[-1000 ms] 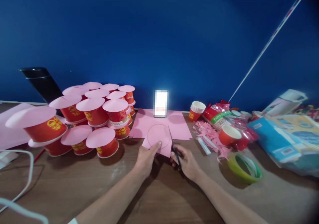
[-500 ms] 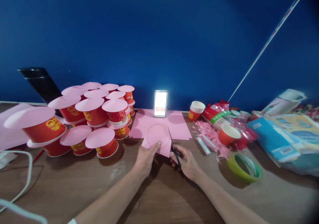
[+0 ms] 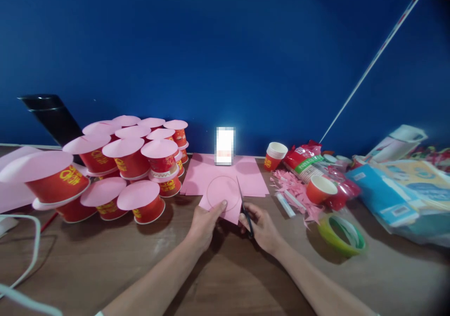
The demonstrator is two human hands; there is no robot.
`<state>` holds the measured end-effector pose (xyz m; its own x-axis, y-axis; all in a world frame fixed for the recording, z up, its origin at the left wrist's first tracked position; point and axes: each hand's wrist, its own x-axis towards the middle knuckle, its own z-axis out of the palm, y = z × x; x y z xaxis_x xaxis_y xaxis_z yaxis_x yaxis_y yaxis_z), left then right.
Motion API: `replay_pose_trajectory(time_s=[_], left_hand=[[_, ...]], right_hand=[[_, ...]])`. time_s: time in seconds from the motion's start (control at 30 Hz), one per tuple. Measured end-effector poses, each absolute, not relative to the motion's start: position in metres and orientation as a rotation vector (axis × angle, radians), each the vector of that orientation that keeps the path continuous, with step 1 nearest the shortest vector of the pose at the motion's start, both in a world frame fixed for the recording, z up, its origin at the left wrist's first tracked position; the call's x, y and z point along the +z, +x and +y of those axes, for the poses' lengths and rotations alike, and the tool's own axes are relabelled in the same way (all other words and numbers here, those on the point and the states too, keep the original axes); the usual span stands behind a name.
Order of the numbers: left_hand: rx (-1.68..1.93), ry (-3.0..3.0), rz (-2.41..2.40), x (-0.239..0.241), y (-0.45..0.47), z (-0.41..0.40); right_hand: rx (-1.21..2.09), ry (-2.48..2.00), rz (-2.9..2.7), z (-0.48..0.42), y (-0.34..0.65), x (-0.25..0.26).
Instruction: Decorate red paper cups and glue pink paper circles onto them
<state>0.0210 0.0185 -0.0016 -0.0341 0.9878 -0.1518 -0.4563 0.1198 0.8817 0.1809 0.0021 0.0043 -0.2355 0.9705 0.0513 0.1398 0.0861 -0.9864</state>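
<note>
My left hand (image 3: 207, 224) pinches the lower left edge of a pink paper sheet (image 3: 222, 195), its thumb on top. A circle is drawn on that sheet. My right hand (image 3: 260, 227) is closed around the handles of a pair of scissors (image 3: 249, 223). The blades point away from me, along the sheet's right edge by the circle. Whether they have cut into the paper I cannot tell. Behind the sheet lie more pink papers (image 3: 191, 177), flat on the table.
Red paper cups (image 3: 128, 159) topped with pink paper discs stand at left. To the right are stacked cups (image 3: 275, 159), a red cup bag (image 3: 304, 159), pink scraps (image 3: 290, 184), a glue stick (image 3: 286, 206), green tape (image 3: 342, 236) and a blue pack (image 3: 383, 194). A bright phone (image 3: 225, 145) stands behind.
The view has shifted slightly, so most things sit a little further left. Both hands keep their hold on the paper and the scissors, with the sheet tilted slightly differently.
</note>
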Motion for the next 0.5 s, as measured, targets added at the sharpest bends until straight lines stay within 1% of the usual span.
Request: replay_pose_trajectory(time_s=[0.5], left_hand=[[1.347,0.708,1.004,0.0033,0.0205,0.0169]], right_hand=[[1.268,-1.175,-1.526,0.0016,0.1816,0.0043]])
